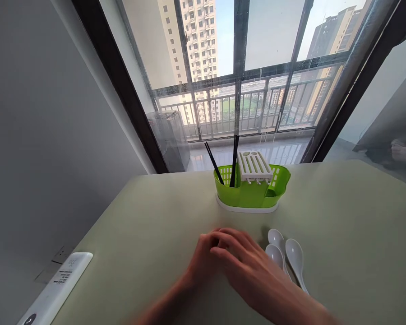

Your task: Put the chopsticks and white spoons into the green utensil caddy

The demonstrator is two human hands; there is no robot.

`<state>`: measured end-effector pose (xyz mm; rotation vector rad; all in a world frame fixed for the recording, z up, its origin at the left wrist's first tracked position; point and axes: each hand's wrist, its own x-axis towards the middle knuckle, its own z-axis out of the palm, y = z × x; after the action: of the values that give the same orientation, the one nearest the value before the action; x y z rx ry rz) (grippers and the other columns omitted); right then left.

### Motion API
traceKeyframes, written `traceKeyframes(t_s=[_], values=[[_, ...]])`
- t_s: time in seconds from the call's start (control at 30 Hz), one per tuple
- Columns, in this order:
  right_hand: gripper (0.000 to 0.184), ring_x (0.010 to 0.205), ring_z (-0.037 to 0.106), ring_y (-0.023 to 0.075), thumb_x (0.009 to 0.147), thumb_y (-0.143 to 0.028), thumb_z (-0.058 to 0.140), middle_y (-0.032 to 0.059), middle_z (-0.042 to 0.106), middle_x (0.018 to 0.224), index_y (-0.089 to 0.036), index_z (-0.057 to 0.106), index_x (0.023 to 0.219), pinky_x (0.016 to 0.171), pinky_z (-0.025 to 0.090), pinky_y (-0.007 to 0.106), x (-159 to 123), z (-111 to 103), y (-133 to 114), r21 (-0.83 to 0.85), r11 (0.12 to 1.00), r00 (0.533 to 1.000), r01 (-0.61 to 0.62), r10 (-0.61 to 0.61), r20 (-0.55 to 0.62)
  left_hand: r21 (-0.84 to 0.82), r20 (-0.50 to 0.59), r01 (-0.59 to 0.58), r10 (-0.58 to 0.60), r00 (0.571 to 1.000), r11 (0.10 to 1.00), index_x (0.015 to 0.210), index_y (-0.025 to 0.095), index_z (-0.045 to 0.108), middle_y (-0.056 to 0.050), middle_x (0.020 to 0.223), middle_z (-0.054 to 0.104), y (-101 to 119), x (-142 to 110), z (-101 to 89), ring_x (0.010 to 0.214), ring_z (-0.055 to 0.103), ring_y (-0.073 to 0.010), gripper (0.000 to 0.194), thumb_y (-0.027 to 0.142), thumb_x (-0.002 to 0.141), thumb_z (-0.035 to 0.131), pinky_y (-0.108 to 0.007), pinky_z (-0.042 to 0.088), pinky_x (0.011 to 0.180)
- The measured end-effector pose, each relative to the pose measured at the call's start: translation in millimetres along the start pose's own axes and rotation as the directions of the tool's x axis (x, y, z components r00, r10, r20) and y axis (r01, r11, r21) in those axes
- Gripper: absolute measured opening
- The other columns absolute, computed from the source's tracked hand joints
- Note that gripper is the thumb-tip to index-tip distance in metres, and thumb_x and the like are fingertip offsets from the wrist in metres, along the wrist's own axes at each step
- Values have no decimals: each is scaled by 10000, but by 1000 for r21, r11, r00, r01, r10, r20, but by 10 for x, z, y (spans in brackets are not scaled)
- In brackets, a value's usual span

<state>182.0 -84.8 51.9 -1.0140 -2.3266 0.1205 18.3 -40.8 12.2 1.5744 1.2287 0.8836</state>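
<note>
In the head view, my left hand (pixel 202 255) rests low over the table, its fingers closed and mostly covered by my right hand. My right hand (pixel 245 262) is laid across it with bent fingers folded over the left. No object shows between them. Just right of my right hand lie white spoons (pixel 294 255), three in a loose cluster, bowls pointing away from me and handles partly hidden by the wrist. Beyond both hands stands a green utensil holder (pixel 252 197) on a white base. Black chopsticks (pixel 234 164) lean in its left part, and a white slotted rack (pixel 255 167) sits at its middle.
The pale green table (pixel 155 212) runs up to a sliding glass door (pixel 240 67) with dark frames and a balcony behind it. A white elongated device (pixel 59 284) lies along the left edge beside the grey wall (pixel 54 113).
</note>
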Motion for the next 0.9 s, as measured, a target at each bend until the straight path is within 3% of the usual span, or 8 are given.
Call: traceKeyframes(t_s=[0.13, 0.27, 0.4, 0.53, 0.9], values=[[521, 1495, 308, 307, 921, -96, 465, 77, 482, 1532, -297, 541, 1395, 1138, 370, 554, -486, 195, 320, -226, 957, 978, -183, 155, -137, 110, 71, -20, 12, 997, 994, 651, 173, 524, 40, 603, 446, 34, 37, 3, 591, 387, -106, 392, 422, 952, 487, -253, 331, 567], [432, 1532, 221, 340, 973, -193, 411, 139, 420, 1575, -219, 507, 1394, 1130, 332, 623, -782, 364, 543, -292, 867, 908, -403, 339, -246, 149, 66, -4, -6, 998, 989, 658, 171, 533, 47, 595, 436, 46, 25, 14, 562, 358, -95, 410, 426, 969, 452, -240, 294, 542], [450, 1534, 207, 346, 1000, -292, 395, 152, 356, 1610, -212, 426, 1441, 1125, 336, 633, -846, 391, 613, -283, 868, 909, -408, 360, -208, 139, 61, -2, -7, 998, 990, 649, 173, 520, 53, 588, 411, 35, 20, 22, 553, 338, -92, 406, 416, 968, 455, -235, 279, 530], [459, 1528, 229, 317, 1003, -277, 401, 141, 348, 1608, -221, 391, 1458, 1155, 325, 604, -814, 365, 640, -230, 890, 915, -393, 352, -199, 138, 57, 0, -8, 998, 990, 648, 173, 516, 56, 587, 394, 32, 25, 22, 557, 323, -91, 412, 425, 969, 463, -235, 271, 533], [458, 1363, 442, 291, 995, -366, 459, 123, 448, 1485, -259, 404, 1437, 1088, 451, 521, -855, 359, 724, -60, 873, 863, -484, 464, -199, 149, 58, -6, -2, 998, 989, 645, 172, 519, 55, 584, 398, 34, 34, 26, 552, 333, -91, 426, 437, 974, 461, -237, 273, 541]])
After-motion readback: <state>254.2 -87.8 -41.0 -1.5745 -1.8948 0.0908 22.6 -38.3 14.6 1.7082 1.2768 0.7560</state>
